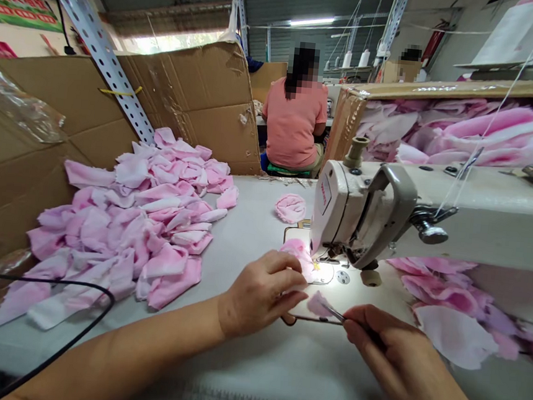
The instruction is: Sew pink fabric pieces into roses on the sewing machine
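Cloth in pale pink lies bunched on the metal plate of the sewing machine, right of the frame's centre. The left hand is at its near edge, fingers bent; whether they pinch it or only rest against it, I cannot tell. Well apart from the needle, the right hand is closed around a thin metal tool, its tip at a small pink scrap.

This piece looks partway done, with the scrap seemingly not yet joined on. A rounded pink piece behind it, near the centre, may be finished. Plenty seems left: a large loose heap fills the left side. Whether the pink pieces under the machine's arm at right are sewn is unclear.
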A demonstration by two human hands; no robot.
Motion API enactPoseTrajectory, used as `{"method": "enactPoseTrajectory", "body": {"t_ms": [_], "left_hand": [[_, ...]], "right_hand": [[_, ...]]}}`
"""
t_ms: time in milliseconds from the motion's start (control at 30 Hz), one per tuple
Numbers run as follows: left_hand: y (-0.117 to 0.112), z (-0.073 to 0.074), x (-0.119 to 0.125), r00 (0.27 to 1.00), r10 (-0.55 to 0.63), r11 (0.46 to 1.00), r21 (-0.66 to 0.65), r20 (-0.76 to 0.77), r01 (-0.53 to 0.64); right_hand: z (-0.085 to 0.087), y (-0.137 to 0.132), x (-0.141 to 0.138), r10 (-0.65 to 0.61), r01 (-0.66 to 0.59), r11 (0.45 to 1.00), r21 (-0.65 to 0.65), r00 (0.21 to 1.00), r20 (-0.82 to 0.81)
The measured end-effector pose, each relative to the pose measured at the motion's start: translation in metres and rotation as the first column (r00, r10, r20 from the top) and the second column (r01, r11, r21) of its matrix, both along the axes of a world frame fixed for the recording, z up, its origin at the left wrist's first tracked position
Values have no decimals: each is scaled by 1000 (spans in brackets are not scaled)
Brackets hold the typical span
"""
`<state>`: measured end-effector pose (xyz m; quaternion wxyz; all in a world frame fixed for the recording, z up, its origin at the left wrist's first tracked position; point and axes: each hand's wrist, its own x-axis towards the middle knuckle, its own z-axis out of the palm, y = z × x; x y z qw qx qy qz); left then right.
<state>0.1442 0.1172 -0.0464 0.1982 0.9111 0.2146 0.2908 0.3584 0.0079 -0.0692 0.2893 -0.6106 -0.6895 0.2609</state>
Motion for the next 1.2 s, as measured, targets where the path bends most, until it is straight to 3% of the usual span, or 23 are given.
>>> {"method": "enactPoseTrajectory", "body": {"t_ms": [67,167,367,533,667,800,1067,1200], "left_hand": [[11,2,-2,992,-13,972,231,-127,42],[25,0,-3,965,-53,937,322,-257,137],[38,0,-4,949,-112,954,237,-295,186],[46,4,-8,915,-118,960,193,-386,205],[56,4,-8,907,-168,972,89,-386,218],[60,6,-4,901,-191,976,23,-391,217],[66,-8,3,935,-97,984,108,-340,141],[67,-9,6,939,-145,976,111,-311,188]], "right_hand": [[3,2,3,27,-27,1000,-2,999,24],[8,9,5,95,-96,995,19,994,49],[10,33,3,252,-256,965,57,966,56],[1,50,1,222,-243,961,133,963,156],[4,51,-3,274,-309,939,150,937,218],[13,51,-11,344,-370,924,95,914,215],[27,49,-28,466,-459,882,-106,883,55],[29,44,-27,476,-470,871,-141,879,14]]}}
